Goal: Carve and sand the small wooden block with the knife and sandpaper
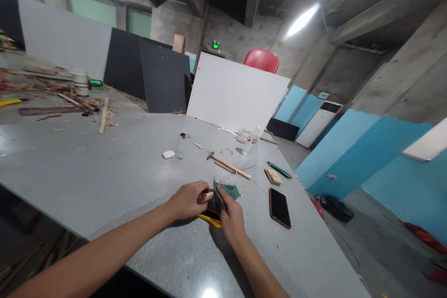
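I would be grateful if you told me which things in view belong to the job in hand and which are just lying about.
Seemingly part of the job:
wooden piece, in the left hand
green sheet, in the right hand
yellow-and-black tool, lying close by, perhaps

Apparently just lying about:
hammer
phone
clear bottle
white case

Wooden piece [208, 197] partly hidden by left hand [188, 200], yellow tool [214, 222] by right hand [232, 218].
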A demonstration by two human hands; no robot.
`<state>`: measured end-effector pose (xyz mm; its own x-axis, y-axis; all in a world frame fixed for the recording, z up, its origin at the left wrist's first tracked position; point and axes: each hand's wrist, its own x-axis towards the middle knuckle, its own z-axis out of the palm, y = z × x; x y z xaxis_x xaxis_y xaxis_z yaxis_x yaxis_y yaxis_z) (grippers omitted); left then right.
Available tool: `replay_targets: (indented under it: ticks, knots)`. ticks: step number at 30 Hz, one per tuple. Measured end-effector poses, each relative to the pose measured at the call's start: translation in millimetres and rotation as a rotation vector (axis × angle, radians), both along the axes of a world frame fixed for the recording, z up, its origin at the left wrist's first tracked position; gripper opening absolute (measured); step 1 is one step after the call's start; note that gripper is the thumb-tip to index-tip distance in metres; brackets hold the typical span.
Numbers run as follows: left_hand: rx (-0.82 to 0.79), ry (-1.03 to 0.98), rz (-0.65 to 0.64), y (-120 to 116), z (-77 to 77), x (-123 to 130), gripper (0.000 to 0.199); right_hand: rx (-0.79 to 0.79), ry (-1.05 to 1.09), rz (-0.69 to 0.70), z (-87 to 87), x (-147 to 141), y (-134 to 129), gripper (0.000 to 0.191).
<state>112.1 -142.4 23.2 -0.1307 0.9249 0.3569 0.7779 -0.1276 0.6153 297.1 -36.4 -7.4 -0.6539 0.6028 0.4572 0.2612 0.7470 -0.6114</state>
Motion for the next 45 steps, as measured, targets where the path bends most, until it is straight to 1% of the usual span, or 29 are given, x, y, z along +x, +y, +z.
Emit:
replay_targets:
  ticks: [4, 6, 12, 16, 18, 21, 24, 26, 28, 29, 33, 35, 37, 41, 45]
  knots:
    - [-0.005, 0.044, -0.035, -2.0, 1.8, 0.0, 0.006, 0.051, 0.051, 0.112, 2.1, 0.7, -2.9, 0.064]
    - [-0.012, 0.053, -0.04, -1.7, 1.7, -0.5, 0.002, 0.062, 0.05, 0.138, 3.1, 0.7, -3.2, 0.064]
    - [-0.027, 0.037, -0.021, 0.1, -1.1, -2.1, 0.012, 0.018, -0.016, 0.073, 2.0, -1.5, -3.3, 0.073]
    - [-0.054, 0.038, -0.024, -0.8, 0.7, -2.3, 0.015, -0.013, -0.072, -0.043, -0.8, -1.7, -2.1, 0.064]
    - [-0.063, 0.029, -0.03, -1.6, 2.3, -1.9, 0.015, -0.024, -0.095, -0.075, -1.0, -1.1, -1.7, 0.061]
    - [-0.062, 0.033, -0.035, -2.5, 2.9, -1.7, 0.016, -0.011, -0.059, -0.055, 0.8, -0.3, -3.0, 0.058]
    - [-0.06, 0.052, -0.028, -2.0, 0.7, -2.2, 0.016, 0.014, 0.004, 0.008, 3.4, -0.2, -6.1, 0.055]
    - [-0.055, 0.058, -0.034, -1.1, -1.2, -2.7, 0.015, 0.029, 0.02, 0.068, 4.4, -0.6, -7.5, 0.057]
    - [-0.047, 0.056, -0.04, -0.2, -2.4, -3.1, 0.015, 0.028, 0.009, 0.096, 4.7, -1.2, -7.6, 0.06]
    - [-0.046, 0.053, -0.039, 0.1, -2.5, -3.2, 0.017, 0.017, -0.007, 0.083, 4.7, -1.5, -7.2, 0.06]
    - [-0.073, 0.031, -0.047, -0.3, -0.8, -3.7, 0.02, -0.06, -0.109, -0.057, 4.3, -1.9, -4.8, 0.059]
    - [-0.08, 0.022, -0.064, -1.2, 0.1, -3.8, 0.02, -0.072, -0.118, -0.075, 4.4, -1.6, -4.8, 0.06]
    - [-0.077, 0.028, -0.065, -2.1, 0.4, -3.8, 0.018, -0.059, -0.077, -0.057, 5.1, -1.2, -5.9, 0.058]
    - [-0.058, 0.064, -0.048, -2.2, -1.5, -3.8, 0.013, -0.032, 0.016, 0.022, 6.9, -1.4, -8.9, 0.054]
    - [-0.058, 0.037, -0.043, -0.3, -3.8, -4.0, 0.017, -0.054, 0.044, 0.065, 6.4, -2.6, -8.5, 0.055]
